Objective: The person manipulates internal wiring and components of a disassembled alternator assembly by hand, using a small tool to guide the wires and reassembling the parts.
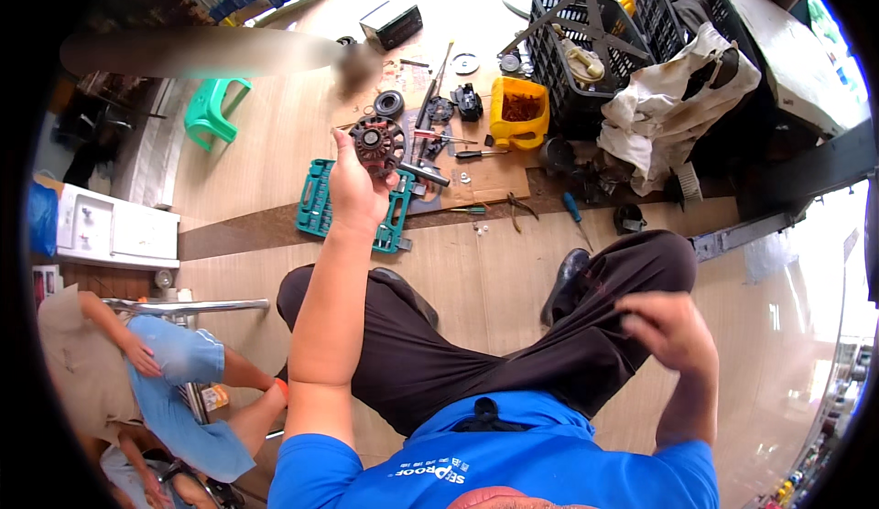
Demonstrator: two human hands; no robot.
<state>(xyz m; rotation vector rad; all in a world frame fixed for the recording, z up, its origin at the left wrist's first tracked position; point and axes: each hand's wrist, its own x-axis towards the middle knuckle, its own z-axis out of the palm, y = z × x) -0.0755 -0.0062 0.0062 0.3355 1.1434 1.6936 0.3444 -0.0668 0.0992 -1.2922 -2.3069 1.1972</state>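
My left hand [357, 189] is raised in front of me, its fingers closed around a round alternator part [374, 141] with a reddish-brown middle and a dark rim. Beneath that hand lies a green socket set case [316, 200], partly hidden by my wrist. My right hand [673, 328] is over my right knee, its fingers curled and the fingertips blurred. Whether anything is in those fingers does not show. Beyond the left hand a dark ring-shaped pulley [388, 103] lies on the cardboard [499, 178].
A cut yellow jug [519, 113] holds brownish contents. Screwdrivers [575, 216], pliers [518, 212] and dark parts [468, 102] lie around. Black crates [586, 37] stand far right, a green stool [216, 112] left. A blurred arm-like shape [220, 53] reaches in; another person [174, 353] sits lower left.
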